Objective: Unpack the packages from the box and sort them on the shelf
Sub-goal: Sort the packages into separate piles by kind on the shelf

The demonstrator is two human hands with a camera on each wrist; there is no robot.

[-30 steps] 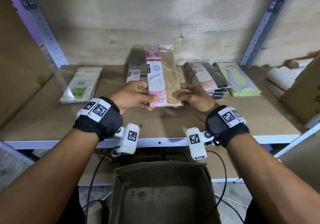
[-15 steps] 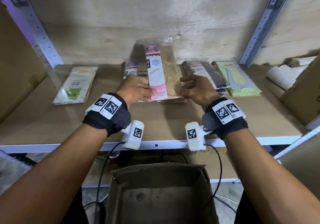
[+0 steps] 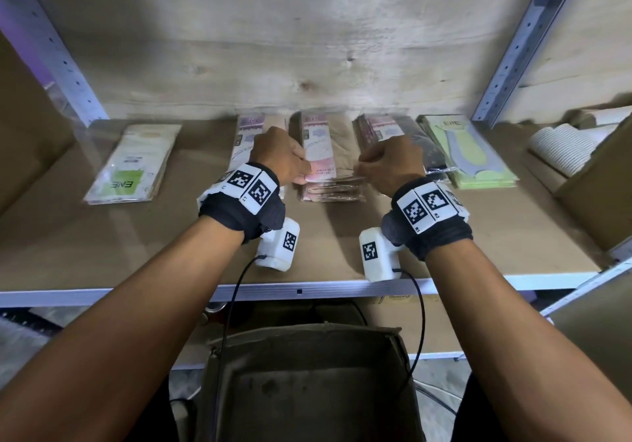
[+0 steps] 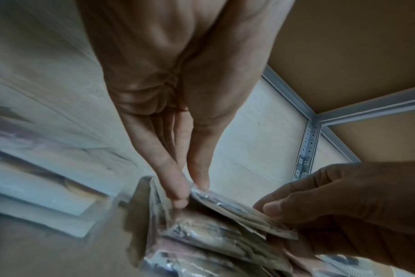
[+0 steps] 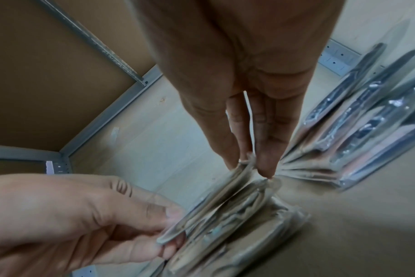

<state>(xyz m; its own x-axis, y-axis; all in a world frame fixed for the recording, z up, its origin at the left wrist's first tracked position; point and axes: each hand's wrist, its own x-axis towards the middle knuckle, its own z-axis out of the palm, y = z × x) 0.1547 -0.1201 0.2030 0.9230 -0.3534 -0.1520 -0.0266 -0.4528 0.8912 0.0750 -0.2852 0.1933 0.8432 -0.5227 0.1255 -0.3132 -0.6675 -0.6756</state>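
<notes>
A pink-and-tan package [image 3: 325, 147] lies flat on top of a stack of like packages [image 3: 333, 193] at the middle of the shelf [image 3: 102, 253]. My left hand [image 3: 297, 167] pinches its near left corner. My right hand [image 3: 362, 167] pinches its near right corner. In the left wrist view the left hand [image 4: 190, 189] has thumb and fingers closed on the plastic edge of the package [image 4: 237, 211]. In the right wrist view the right hand [image 5: 249, 166] pinches the package's edge [image 5: 225, 189] the same way. The brown cardboard box [image 3: 307, 390] stands open below the shelf, with nothing showing on its floor.
Other piles lie in a row along the shelf: a white-and-green package [image 3: 133, 161] at left, a purple one [image 3: 248, 133], a black stack [image 3: 396, 133] and a green stack [image 3: 468, 150]. A carton with white ribbed items [image 3: 564, 147] stands at right. Metal uprights [image 3: 513, 41] flank the bay.
Both hands have moved forward and down, and the package, earlier held tilted up above the shelf, now lies flat on the tan stack.
</notes>
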